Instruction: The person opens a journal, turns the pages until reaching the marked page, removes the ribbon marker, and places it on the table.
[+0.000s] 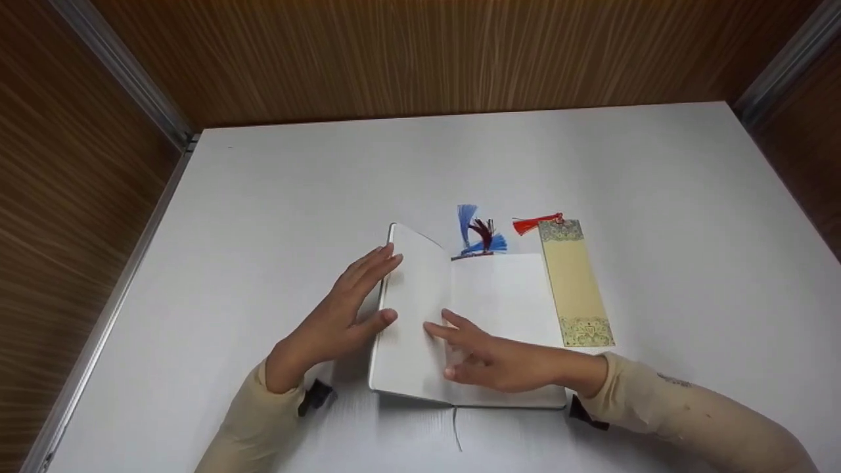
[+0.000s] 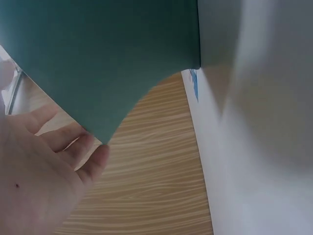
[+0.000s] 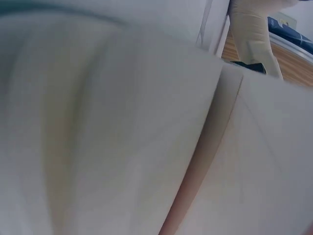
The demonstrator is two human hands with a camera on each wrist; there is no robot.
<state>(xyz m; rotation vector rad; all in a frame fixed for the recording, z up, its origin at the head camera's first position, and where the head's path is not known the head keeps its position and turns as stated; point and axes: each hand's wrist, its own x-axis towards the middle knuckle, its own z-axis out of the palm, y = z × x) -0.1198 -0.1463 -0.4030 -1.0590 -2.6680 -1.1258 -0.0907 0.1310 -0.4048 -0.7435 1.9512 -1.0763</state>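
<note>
A notebook with a green cover (image 2: 117, 54) lies open, its left side raised at a slant. My left hand (image 1: 345, 309) touches the outer edge of that raised side, fingers mostly straight and thumb over the left page (image 1: 414, 309). My right hand (image 1: 502, 361) reaches over the right page (image 1: 499, 289), its fingertips near the inner fold and the left page. Blue tassels (image 1: 468, 215) and a dark red tassel (image 1: 485, 233) stick out from the notebook's top edge. Beside its right edge lies a yellow bookmark (image 1: 575, 282) with a red tassel (image 1: 535, 223).
The white table (image 1: 295, 177) carries the notebook. A thin ribbon (image 1: 456, 430) trails from the notebook's lower edge. Wood-patterned panels (image 1: 427, 59) stand behind the table and at its sides.
</note>
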